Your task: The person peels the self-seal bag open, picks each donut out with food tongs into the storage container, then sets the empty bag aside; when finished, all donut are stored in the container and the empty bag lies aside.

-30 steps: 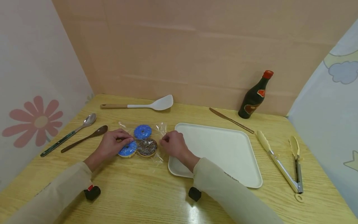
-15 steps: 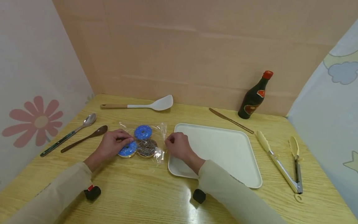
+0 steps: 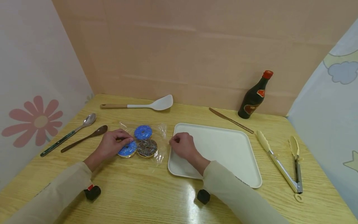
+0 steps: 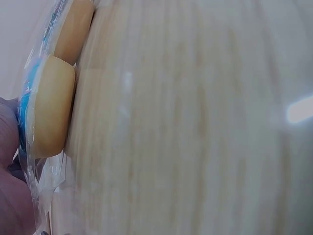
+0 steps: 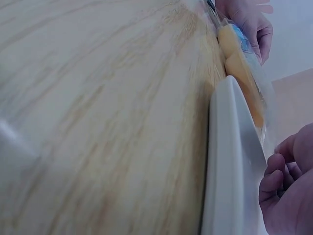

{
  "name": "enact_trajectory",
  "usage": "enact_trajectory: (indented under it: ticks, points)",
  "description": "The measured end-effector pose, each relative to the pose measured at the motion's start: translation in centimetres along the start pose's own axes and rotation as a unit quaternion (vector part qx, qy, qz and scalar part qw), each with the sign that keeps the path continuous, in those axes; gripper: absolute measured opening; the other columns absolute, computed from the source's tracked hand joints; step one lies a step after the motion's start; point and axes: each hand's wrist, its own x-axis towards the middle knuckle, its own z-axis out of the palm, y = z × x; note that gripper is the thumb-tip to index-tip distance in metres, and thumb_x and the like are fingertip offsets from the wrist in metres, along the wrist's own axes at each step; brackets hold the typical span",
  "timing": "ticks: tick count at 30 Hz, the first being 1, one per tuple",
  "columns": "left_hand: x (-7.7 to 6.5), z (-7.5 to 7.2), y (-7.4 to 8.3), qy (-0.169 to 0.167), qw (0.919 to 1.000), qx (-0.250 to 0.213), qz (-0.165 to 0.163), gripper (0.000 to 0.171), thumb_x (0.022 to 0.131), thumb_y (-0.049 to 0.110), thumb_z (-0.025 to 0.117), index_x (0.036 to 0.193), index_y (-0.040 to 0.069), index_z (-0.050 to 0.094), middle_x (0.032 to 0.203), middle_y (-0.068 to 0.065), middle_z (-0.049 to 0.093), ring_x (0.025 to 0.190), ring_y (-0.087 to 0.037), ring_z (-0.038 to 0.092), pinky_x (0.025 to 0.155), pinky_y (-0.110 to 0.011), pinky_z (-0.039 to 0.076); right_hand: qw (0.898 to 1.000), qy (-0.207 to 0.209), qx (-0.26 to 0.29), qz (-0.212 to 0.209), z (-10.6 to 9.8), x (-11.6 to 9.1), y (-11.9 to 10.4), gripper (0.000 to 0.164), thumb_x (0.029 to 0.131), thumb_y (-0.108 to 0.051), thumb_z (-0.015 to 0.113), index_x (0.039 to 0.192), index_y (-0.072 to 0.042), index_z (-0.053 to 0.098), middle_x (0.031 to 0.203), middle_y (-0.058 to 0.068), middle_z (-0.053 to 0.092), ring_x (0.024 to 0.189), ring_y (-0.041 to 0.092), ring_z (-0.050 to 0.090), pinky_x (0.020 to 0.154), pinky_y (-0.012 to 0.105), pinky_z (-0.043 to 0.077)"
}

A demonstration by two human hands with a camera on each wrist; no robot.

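Note:
My left hand (image 3: 113,143) pinches a clear plastic bag at its left side, thumb over a blue-iced doughnut (image 3: 128,150). Inside the bag (image 3: 159,130) lie another blue-iced doughnut (image 3: 143,132) and a chocolate one with sprinkles (image 3: 147,147). In the left wrist view, a tan doughnut side (image 4: 53,107) shows through the film. My right hand (image 3: 183,144) hovers over the left rim of a white tray (image 3: 221,152), just right of the bag. Its fingers are curled and the thumb meets the index finger. Whether film is between them cannot be made out.
A white spatula (image 3: 162,103) lies behind the bag. To the left are a metal spoon (image 3: 89,120) and a wooden spoon (image 3: 99,131). A copper-coloured knife (image 3: 229,119), a dark bottle (image 3: 254,98) and tongs (image 3: 283,169) lie or stand around the tray.
My right hand has shifted slowly rightward from the bag's right edge to above the tray rim. My left hand holds its place; the doughnuts have barely moved.

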Motion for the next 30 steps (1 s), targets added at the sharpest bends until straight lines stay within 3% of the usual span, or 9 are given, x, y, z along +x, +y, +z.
enact_trajectory:
  ticks: [14, 23, 30]
  points:
    - [0.1, -0.1, -0.1, 0.0, 1.0, -0.007, 0.007, 0.007, 0.085, 0.001, 0.07, 0.085, 0.005, 0.075, 0.085, -0.002, 0.065, 0.077, -0.013, 0.061, 0.065, -0.022, 0.051, 1.0, 0.003, 0.006, 0.008, -0.6, 0.2, 0.4, 0.012, 0.081, -0.008, 0.062, 0.075, -0.006, 0.073, 0.067, -0.002, 0.062, 0.06, 0.012, 0.053, 0.054, 0.026, 0.045]
    - [0.1, 0.0, -0.5, 0.003, 0.9998, -0.012, 0.014, 0.006, 0.084, 0.002, 0.071, 0.085, 0.005, 0.075, 0.085, -0.002, 0.066, 0.076, -0.013, 0.061, 0.065, -0.02, 0.051, 1.0, -0.005, -0.013, 0.005, 0.1, 2.1, -0.2, 0.019, 0.087, -0.026, 0.067, 0.086, -0.007, 0.073, 0.072, -0.003, 0.062, 0.066, 0.013, 0.056, 0.06, 0.028, 0.046]
    - [0.1, 0.1, -0.3, 0.0, 0.9999, -0.014, 0.009, 0.006, 0.085, 0.001, 0.07, 0.086, 0.005, 0.075, 0.085, -0.005, 0.066, 0.075, -0.013, 0.062, 0.063, -0.023, 0.052, 0.999, -0.024, -0.032, -0.003, 0.8, 3.7, -1.1, 0.021, 0.088, -0.027, 0.069, 0.086, -0.006, 0.074, 0.072, -0.002, 0.064, 0.064, 0.012, 0.057, 0.058, 0.027, 0.047]
